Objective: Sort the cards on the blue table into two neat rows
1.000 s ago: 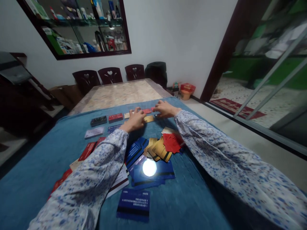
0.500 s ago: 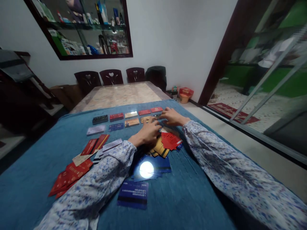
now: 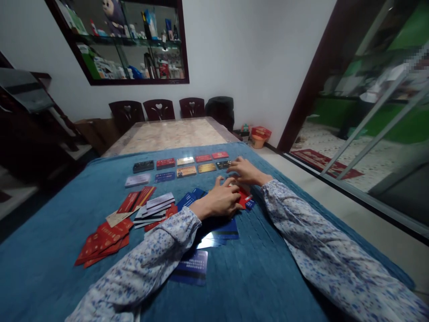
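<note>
My left hand (image 3: 221, 199) is spread over the loose pile, its bent fingers apart on the red cards (image 3: 244, 199) and hiding most of them. Just beyond it, my right hand (image 3: 247, 171) has its fingers apart, with the tips at the right end of a black card stack (image 3: 222, 165). Blue cards (image 3: 228, 230) fan out below my left hand, and one more blue card (image 3: 191, 268) lies nearer me. Left of that hand are white striped cards (image 3: 157, 205). A gold card (image 3: 207, 167) lies flat beside the black stack.
Two rows of card stacks, including a dark stack (image 3: 143, 167) and a lilac one (image 3: 137, 180), lie on the blue cloth (image 3: 261, 268). Red cards (image 3: 107, 239) spread at the left. Chairs (image 3: 159, 109) stand behind the marble tabletop (image 3: 170, 133).
My left hand has drawn back from the stacks to the right and nearer me, over the red and gold cards. The gold stack now shows uncovered. My right hand stays near the black stack.
</note>
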Available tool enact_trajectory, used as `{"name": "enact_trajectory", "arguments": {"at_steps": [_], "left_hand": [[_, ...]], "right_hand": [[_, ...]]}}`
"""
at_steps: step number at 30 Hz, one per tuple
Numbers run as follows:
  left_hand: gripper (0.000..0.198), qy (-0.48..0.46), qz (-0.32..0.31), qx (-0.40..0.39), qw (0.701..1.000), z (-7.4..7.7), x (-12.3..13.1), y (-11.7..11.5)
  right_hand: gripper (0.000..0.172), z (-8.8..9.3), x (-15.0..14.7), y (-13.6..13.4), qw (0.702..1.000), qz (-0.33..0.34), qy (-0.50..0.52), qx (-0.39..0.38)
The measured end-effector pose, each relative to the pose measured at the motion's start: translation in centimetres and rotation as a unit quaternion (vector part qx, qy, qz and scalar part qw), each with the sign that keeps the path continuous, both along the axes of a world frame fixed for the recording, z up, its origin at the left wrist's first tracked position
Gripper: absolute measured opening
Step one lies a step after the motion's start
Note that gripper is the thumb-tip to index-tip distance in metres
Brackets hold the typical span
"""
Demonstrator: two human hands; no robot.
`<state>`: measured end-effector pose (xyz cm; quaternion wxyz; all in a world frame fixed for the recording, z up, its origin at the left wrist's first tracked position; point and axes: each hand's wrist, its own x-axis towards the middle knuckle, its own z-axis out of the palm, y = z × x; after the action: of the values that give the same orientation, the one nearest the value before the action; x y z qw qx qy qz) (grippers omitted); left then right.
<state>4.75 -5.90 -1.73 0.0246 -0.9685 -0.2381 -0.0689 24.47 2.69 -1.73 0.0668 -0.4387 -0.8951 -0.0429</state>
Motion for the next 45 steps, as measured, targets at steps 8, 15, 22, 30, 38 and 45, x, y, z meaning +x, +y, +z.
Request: {"name": "enact_trajectory", "arguments": {"at_steps": [8,15,22,30,38,45], "left_hand": [[0.033,-0.015,0.024,0.001,1.000,0.7,-1.3,0.4],[0.040,-0.017,0.080,-0.006,0.997,0.7,-1.3,0.6],[0.032,0.000,0.145,-0.022,0.989,0.9,-1.3,0.6],[0.034,0.017,0.190,-0.029,0.981,0.5,-2.9,1.7],[0.036,0.022,0.203,-0.039,0.978,0.3,-4.1,2.9],[0.037,0.056,0.226,-0.048,0.971,0.9,-5.0,3.1]], "right_hand": [[0.033,-0.6,-1.0,0.3,0.999,0.022,0.038,-0.015],[0.032,-0.9,-1.2,0.3,0.999,0.025,0.041,-0.026],[0.032,-1.2,-1.2,0.6,0.999,0.013,0.036,-0.024],[0.029,-1.0,-1.4,-0.1,0.997,0.026,0.054,-0.040],[0.028,-1.4,-1.6,0.4,0.990,0.093,0.073,-0.077],[0.027,-0.9,-1.8,0.0,0.986,0.106,0.067,-0.107]]}}
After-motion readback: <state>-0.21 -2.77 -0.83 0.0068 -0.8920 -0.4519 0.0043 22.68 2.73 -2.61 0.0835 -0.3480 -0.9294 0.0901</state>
